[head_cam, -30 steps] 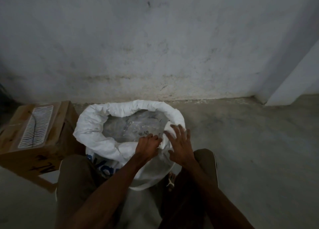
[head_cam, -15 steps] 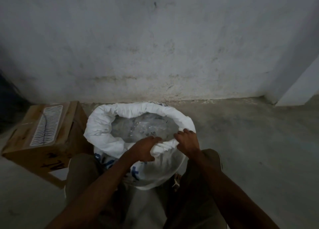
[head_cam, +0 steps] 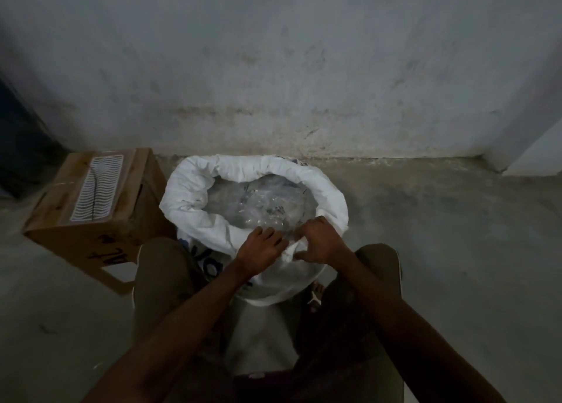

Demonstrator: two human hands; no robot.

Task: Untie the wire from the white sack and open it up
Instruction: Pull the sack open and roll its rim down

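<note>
Head view: we saw the white sack point(head_cam: 194, 189) standing on the floor between the person's knees, its mouth already rolled wide open over clear plastic inside. We saw no wire. The left hand point(head_cam: 261, 249) and right hand point(head_cam: 319, 244) both pinched the near rim point(head_cam: 292, 247); by our judgement only final folding remained

Cardboard box point(head_cam: 94, 202) left of sack point(head_cam: 194, 186); bare floor point(head_cam: 456, 235) right.
</note>
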